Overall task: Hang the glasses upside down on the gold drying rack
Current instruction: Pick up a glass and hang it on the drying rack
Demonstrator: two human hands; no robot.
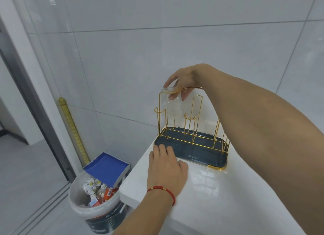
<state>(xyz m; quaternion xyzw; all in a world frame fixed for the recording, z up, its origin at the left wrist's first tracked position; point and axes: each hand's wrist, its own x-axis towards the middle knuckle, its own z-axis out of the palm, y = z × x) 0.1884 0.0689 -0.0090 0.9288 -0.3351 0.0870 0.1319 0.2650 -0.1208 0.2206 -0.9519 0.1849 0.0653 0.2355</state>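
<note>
A gold wire drying rack [185, 122] stands on a dark blue drip tray [206, 157] near the back left corner of a glossy white worktop [201, 191], close to a wall of pale grey tiles [157, 50].

The right hand [184, 80] reaches over the top of the rack, and its grip is closed around the base of a clear glass [171, 104], fingers curled over it from above. The glass is held upside down, mouth pointing toward the tray, at the rack's far left side behind the top rail; it seems to sit over one of the upright prongs, though the transparent wall makes that hard to confirm.

The left hand [166, 162], with a red cord bracelet [163, 191] at the wrist, lies flat with fingers spread. Its fingertips rest on the near left edge of the tray, palm on the worktop, gripping nothing.

On the floor left of the worktop stands a white bucket [91, 206] full of rubbish, with a blue box lid [107, 166] propped on its rim.
</note>
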